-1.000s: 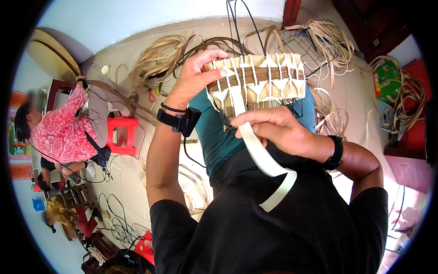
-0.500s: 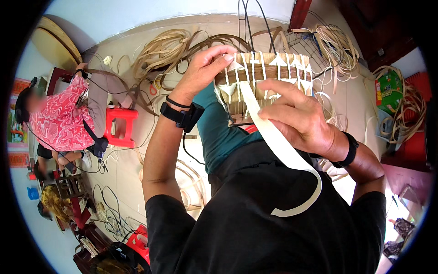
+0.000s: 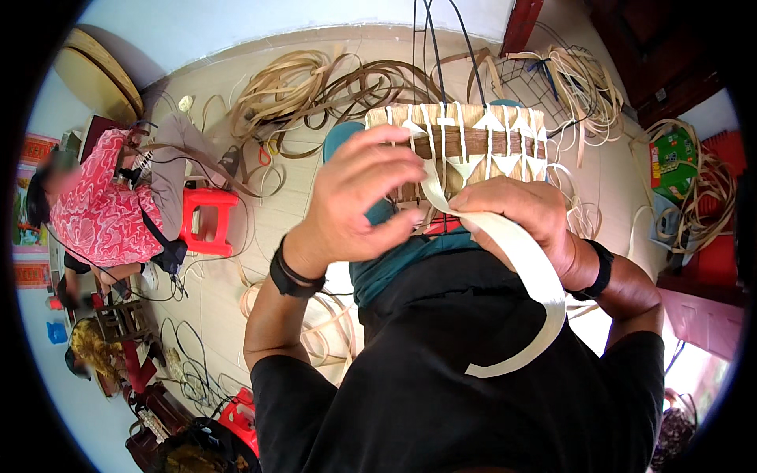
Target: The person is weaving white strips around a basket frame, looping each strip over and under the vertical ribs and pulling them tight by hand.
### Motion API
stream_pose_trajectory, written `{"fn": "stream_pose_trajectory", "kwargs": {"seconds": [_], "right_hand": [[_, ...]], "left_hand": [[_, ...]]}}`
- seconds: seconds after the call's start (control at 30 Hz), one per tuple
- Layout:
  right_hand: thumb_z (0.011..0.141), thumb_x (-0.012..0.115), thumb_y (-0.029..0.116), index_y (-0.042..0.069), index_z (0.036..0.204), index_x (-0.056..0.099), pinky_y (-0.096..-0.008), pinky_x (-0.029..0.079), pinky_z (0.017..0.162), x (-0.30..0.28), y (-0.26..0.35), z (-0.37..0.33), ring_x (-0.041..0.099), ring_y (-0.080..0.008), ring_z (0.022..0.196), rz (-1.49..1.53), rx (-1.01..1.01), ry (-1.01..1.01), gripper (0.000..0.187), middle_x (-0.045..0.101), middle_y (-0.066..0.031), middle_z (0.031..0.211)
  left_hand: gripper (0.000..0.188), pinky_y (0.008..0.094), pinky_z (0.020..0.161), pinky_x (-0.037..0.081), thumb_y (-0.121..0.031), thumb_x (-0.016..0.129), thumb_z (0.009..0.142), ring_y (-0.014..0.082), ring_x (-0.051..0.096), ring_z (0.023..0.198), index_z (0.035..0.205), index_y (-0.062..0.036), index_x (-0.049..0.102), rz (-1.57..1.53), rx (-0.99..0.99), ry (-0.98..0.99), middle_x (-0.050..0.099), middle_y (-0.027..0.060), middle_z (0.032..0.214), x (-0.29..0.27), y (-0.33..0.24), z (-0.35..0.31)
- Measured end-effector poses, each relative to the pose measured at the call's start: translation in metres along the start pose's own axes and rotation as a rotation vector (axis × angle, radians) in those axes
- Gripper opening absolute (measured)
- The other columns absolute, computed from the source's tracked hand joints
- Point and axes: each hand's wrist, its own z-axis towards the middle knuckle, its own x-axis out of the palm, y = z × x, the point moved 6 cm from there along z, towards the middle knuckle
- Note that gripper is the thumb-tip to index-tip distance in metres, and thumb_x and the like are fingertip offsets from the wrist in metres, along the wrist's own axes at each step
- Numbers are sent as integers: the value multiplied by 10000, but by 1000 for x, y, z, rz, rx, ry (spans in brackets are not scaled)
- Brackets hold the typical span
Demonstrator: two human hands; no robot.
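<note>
A woven basket (image 3: 516,144) rests at my lap, with a brown band, pale strands, white triangular patterns and dark wire rods rising behind it. From its near side runs a flat cream weaving strip (image 3: 544,296), which curls back over my black shirt. My right hand (image 3: 527,219) pinches this strip between thumb and fingers, close to the basket. My left hand (image 3: 347,201) is open beside the basket's left part, fingers spread and holding nothing. Its fingertips lie in front of the basket and hide some of the weave; whether they touch it I cannot tell.
Coils of tan and brown strips (image 3: 284,91) lie on the floor beyond, and another bundle (image 3: 579,87) sits at the far right. A red stool (image 3: 209,221) stands left, by a person in a pink patterned top (image 3: 102,201). At right is a green package (image 3: 674,162).
My left hand has let go of the basket's upper left edge and come nearer, fingers spreading. My right hand has turned and closed on the strip. The basket has shifted slightly right and down.
</note>
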Motion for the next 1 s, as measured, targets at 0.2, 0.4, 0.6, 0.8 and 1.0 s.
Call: {"fn": "stream_pose_trajectory", "kwargs": {"seconds": [0.2, 0.4, 0.6, 0.8, 1.0], "right_hand": [[876, 714, 91, 16, 1053, 644, -225, 479, 597, -1, -15, -2, 635, -90, 717, 208, 224, 14, 205, 672, -63, 919], [878, 700, 95, 15, 1114, 643, -259, 558, 668, -27, 11, 7, 706, -169, 855, 10, -134, -68, 256, 676, -149, 1048], [861, 727, 120, 17, 1038, 684, -345, 580, 748, -35, 33, -6, 712, -276, 903, 64, -199, -10, 209, 695, -180, 1009], [1017, 510, 321, -43, 1063, 671, -238, 504, 599, -58, 15, -12, 638, -114, 639, 372, 155, -193, 401, 706, -117, 912], [1051, 427, 358, -16, 1192, 592, -204, 481, 552, -63, -7, -14, 622, -91, 589, 597, 312, -295, 432, 709, -110, 842]], "left_hand": [[195, 391, 792, 532, -88, 749, 715, 323, 656, 957, 875, -12, 668, 89, 93, -67, 682, 104, 917, 31, -6, 1], [168, 390, 759, 531, -86, 745, 739, 300, 661, 901, 876, -26, 668, 53, 83, 8, 667, 98, 865, 36, -7, -3], [135, 392, 763, 532, -80, 724, 781, 312, 663, 897, 882, -13, 664, 51, 87, 92, 667, 110, 868, 37, -7, -4], [103, 379, 771, 526, -71, 708, 810, 308, 664, 890, 870, -6, 654, -97, 13, 81, 665, 110, 855, 36, -3, -3], [129, 375, 776, 524, -99, 737, 805, 301, 663, 883, 839, -18, 642, -177, -51, 86, 657, 101, 814, 29, 1, -4]]}}
